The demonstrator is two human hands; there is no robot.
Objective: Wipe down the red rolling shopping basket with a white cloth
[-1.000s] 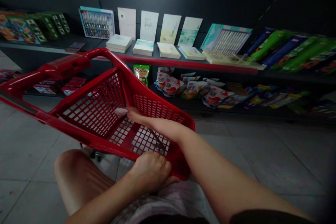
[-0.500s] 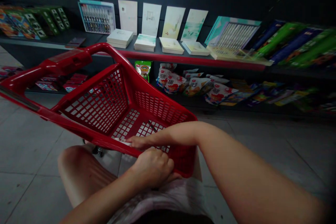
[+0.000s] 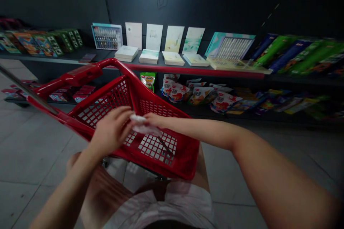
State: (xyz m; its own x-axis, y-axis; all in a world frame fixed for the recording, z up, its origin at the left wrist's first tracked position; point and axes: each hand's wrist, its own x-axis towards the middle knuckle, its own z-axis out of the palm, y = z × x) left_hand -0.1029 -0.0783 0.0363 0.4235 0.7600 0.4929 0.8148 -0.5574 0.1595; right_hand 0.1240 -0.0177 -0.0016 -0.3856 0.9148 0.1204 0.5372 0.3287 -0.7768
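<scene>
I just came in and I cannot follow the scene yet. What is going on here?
A person stands behind a red shopping cart in a dim shop. Their right hand touches a small white piece of something soft-looking, over the cart's mesh floor, and their left hand is right beside it. Ahead, a dark shelf holds books on its upper level and colorful packets below.
</scene>
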